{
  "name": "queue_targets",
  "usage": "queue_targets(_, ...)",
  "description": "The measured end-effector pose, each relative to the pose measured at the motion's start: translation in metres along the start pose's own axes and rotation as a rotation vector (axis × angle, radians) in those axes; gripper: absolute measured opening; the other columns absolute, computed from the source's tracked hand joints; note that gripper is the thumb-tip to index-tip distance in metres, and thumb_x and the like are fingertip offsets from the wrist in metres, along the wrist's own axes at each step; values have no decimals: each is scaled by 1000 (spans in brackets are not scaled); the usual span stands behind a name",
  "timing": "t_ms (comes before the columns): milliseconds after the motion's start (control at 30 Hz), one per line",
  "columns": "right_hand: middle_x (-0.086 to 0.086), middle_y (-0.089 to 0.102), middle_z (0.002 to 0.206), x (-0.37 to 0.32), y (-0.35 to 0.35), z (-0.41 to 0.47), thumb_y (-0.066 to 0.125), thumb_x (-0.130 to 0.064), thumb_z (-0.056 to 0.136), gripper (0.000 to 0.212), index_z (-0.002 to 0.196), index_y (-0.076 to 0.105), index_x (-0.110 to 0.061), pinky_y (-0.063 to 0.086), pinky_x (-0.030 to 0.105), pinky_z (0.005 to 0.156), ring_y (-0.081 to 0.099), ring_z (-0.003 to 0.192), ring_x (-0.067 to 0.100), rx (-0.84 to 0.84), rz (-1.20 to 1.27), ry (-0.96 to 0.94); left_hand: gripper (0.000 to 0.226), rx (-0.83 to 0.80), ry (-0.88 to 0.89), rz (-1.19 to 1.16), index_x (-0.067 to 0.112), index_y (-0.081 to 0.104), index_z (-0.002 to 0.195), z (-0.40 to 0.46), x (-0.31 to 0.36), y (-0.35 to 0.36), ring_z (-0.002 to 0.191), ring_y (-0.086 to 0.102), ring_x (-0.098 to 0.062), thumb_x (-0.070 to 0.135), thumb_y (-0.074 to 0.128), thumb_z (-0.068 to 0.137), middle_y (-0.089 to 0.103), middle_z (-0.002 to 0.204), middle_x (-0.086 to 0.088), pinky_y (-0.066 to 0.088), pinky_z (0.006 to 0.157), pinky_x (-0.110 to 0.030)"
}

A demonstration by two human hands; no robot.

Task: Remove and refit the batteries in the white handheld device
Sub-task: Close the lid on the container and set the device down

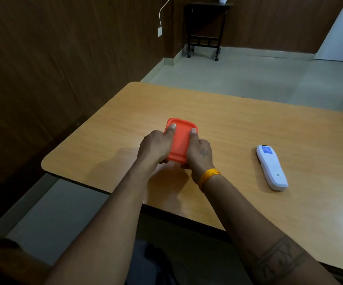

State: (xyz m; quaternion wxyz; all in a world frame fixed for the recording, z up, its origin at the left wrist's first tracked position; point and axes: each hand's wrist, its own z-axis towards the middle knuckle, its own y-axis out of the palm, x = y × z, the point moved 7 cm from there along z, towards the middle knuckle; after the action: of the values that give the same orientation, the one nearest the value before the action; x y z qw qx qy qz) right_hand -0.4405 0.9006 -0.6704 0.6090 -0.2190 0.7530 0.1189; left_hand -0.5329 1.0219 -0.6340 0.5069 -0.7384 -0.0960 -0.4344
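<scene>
Head view: both hands grip an orange box (180,140) above the table (109,128). Left hand (156,147) clasps its left side, right hand (198,154) its right, thumbs lying on the lid. White device (271,167) lies flat on the table, well right of the right hand, untouched.

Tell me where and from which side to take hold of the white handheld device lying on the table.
Grip the white handheld device across its narrow middle, coming from above with thumb on one long edge and fingers on the other. It lies flat on the table, long and slim, with bare tabletop on both sides. The right hand is nearer, but both it and the left hand are now closed on the orange container.
</scene>
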Motion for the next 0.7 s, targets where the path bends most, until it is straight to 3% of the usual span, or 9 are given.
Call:
queue_targets(67,13,64,76,-1,1,1,34,-75,96,72,80,62,-10,48,35,51,66,66,34,19,10,-30,72,-5,10,-69,6,64,79,1,1,3,57,66,-35,69,39,101,67,71,-14,51,56,-35)
queue_targets(167,12,64,75,3,-4,3,36,-79,87,72,78,62,-12,48,40,58,65,69,35,24,19,6,68,-28,1,-122,6,65,82,3,-1,10,54,64,-33,68,44,99,67,74,-14,47,56,-33)
queue_targets(267,12,71,87,-2,-11,6,43,-65,99,57,82,63,-15,59,42,62,70,75,36,-10,14,61,70,-86,-12,-154,3,70,95,5,-4,13,54,66,-31,69,45,98,72,79,-17,47,54,-31)
queue_targets(367,13,74,91,-14,-18,13,33,-78,92,69,84,66,-17,65,54,78,74,84,37,2,-46,-7,67,-147,13,-174,5,72,99,0,-2,15,59,67,-31,67,46,100,75,89,-21,49,54,-30)
queue_targets(433,10,72,82,-19,-19,15,30,-76,97,73,78,65,-14,62,44,73,71,78,33,22,-108,-79,69,-146,-13,-229,5,73,100,-2,0,15,72,73,-36,69,47,95,76,97,-24,56,62,-32)
queue_targets(533,7,62,67,-20,-15,10,32,-65,106,70,65,56,-14,43,33,59,59,64,29,-14,-199,-164,83,-43,-45,-251,11,72,89,-3,2,6,95,72,-41,83,35,74,75,98,-19,59,95,-51)
queue_targets(600,6,60,66,-15,-10,9,35,-64,105,69,62,56,-14,40,35,60,56,63,28,-20,-211,-176,81,-18,-27,-266,13,67,75,-2,2,3,93,72,-42,86,33,73,74,89,-17,57,95,-58)
queue_targets(700,4,56,61,-11,-4,11,41,-65,103,68,57,54,-16,42,41,64,54,66,30,4,-161,-136,78,-25,-24,-275,12,69,74,-3,1,1,89,73,-41,84,37,77,75,90,-20,59,91,-58)
